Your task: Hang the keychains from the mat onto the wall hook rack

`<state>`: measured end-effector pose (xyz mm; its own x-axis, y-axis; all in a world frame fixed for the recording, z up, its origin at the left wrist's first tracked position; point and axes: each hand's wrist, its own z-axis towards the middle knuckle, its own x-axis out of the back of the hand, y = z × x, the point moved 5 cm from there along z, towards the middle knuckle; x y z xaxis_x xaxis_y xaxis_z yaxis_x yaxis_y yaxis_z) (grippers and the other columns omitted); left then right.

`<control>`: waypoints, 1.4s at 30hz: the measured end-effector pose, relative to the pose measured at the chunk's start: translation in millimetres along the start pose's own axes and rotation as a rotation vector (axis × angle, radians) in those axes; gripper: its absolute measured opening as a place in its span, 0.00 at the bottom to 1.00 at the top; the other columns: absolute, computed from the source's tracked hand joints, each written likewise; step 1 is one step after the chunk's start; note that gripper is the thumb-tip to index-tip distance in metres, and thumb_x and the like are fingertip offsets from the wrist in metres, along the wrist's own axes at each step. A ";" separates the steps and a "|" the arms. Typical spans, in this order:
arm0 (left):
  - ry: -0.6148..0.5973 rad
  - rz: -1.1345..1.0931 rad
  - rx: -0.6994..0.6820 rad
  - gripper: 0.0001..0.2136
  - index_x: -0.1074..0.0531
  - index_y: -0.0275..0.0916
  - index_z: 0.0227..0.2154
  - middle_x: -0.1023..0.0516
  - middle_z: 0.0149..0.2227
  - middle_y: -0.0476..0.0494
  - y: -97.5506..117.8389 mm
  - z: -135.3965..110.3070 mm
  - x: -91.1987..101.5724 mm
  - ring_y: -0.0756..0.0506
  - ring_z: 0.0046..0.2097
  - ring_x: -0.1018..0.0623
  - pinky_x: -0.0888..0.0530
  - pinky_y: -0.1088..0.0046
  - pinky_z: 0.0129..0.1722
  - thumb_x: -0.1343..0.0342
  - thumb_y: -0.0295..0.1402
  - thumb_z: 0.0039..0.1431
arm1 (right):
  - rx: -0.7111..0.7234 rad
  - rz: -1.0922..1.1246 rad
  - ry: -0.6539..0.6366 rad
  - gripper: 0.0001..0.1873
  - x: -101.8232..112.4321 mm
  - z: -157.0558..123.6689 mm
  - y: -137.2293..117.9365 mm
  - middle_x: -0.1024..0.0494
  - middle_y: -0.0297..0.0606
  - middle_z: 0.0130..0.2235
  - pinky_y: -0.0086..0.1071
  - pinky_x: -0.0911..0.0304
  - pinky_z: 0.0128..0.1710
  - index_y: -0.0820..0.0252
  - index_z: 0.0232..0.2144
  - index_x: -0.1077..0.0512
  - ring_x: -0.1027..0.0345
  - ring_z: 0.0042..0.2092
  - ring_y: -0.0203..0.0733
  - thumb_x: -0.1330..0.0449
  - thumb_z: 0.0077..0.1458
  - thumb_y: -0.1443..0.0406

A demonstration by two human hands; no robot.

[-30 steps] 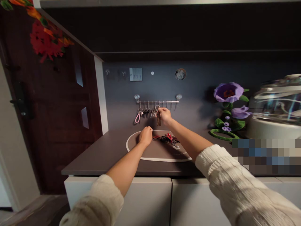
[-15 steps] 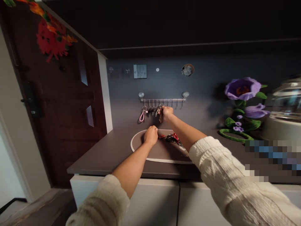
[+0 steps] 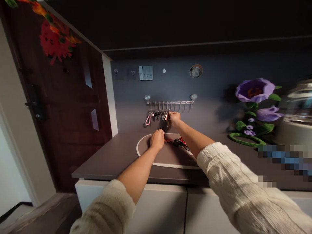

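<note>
My right hand (image 3: 175,119) is closed on a bunch of keys (image 3: 168,121) just below the hook rail (image 3: 170,103). The keys' ring is at one of the hooks; whether it hangs there freely I cannot tell. Curled over the rounded brown mat (image 3: 146,152), my left hand (image 3: 157,139) has its fingertips turned away, so anything in them is hidden. Right of it on the mat lies a dark and red bunch (image 3: 179,142), probably more keys. Further left on the rail hang keys with a pink strap (image 3: 148,119) and some dark keys (image 3: 157,114).
A purple flower ornament (image 3: 254,94) and a glass-topped white appliance (image 3: 294,130) stand on the counter (image 3: 104,159) at right. A dark cabinet (image 3: 185,22) overhangs the rail. The brown door (image 3: 70,139) is at left.
The view has shifted slightly. My right hand stays at the rail with the keys, which have turned a little. My left hand keeps its place over the mat.
</note>
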<state>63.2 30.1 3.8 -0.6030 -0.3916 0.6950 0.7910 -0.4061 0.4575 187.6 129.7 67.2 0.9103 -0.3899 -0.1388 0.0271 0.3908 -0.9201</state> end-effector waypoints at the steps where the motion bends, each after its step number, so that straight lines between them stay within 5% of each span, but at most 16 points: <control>1: 0.000 -0.001 -0.005 0.11 0.30 0.38 0.34 0.26 0.39 0.40 0.2 -0.2 0.1 0.47 0.43 0.28 0.35 0.72 0.43 0.59 0.29 0.59 | -0.005 0.010 -0.008 0.07 0.6 -0.7 0.1 0.38 0.27 0.14 0.22 0.39 0.19 0.62 0.23 0.32 0.42 0.16 0.28 0.44 0.51 0.65; 10: 0.018 -0.003 -0.074 0.11 0.31 0.37 0.34 0.27 0.38 0.40 0.7 -1.2 -2.1 0.47 0.42 0.28 0.35 0.71 0.43 0.60 0.29 0.60 | -0.071 -0.027 -0.117 0.01 17.2 -17.3 -5.4 0.34 0.27 0.18 0.22 0.38 0.21 0.63 0.29 0.35 0.40 0.19 0.27 0.47 0.51 0.71; 19: 0.004 -0.014 -0.195 0.10 0.31 0.38 0.34 0.28 0.37 0.42 9.2 -9.1 0.6 0.47 0.41 0.29 0.35 0.71 0.43 0.59 0.29 0.59 | -0.147 -0.076 -0.197 0.12 40.8 -44.8 -6.1 0.33 0.27 0.19 0.26 0.36 0.24 0.61 0.35 0.38 0.37 0.21 0.29 0.44 0.47 0.75; 30: -0.043 -0.013 -0.310 0.10 0.31 0.38 0.33 0.29 0.36 0.43 16.6 -15.2 -0.4 0.47 0.41 0.30 0.35 0.71 0.43 0.58 0.30 0.59 | -0.140 -0.009 -0.285 0.10 69.2 -78.3 -6.3 0.29 0.31 0.23 0.28 0.35 0.28 0.62 0.31 0.38 0.34 0.23 0.31 0.46 0.47 0.78; 36: -0.060 -0.011 -0.330 0.09 0.31 0.39 0.32 0.29 0.36 0.44 19.4 -19.0 0.4 0.47 0.40 0.30 0.35 0.72 0.42 0.57 0.30 0.58 | -0.002 -0.222 -0.299 0.05 85.2 -91.3 -3.1 0.30 0.30 0.24 0.24 0.41 0.24 0.63 0.29 0.34 0.39 0.21 0.28 0.44 0.47 0.74; 42: -0.080 -0.011 -0.328 0.09 0.31 0.39 0.32 0.30 0.36 0.44 20.2 -20.5 0.0 0.47 0.40 0.30 0.35 0.72 0.42 0.56 0.30 0.58 | 0.255 -0.613 -0.326 0.04 100.6 -105.9 -4.2 0.26 0.32 0.25 0.23 0.43 0.30 0.61 0.27 0.28 0.37 0.27 0.31 0.42 0.47 0.67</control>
<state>77.0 5.0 1.7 -0.5909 -0.3252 0.7383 0.7015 -0.6591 0.2710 235.3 0.5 18.2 0.7767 -0.3483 0.5249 0.6289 0.3799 -0.6784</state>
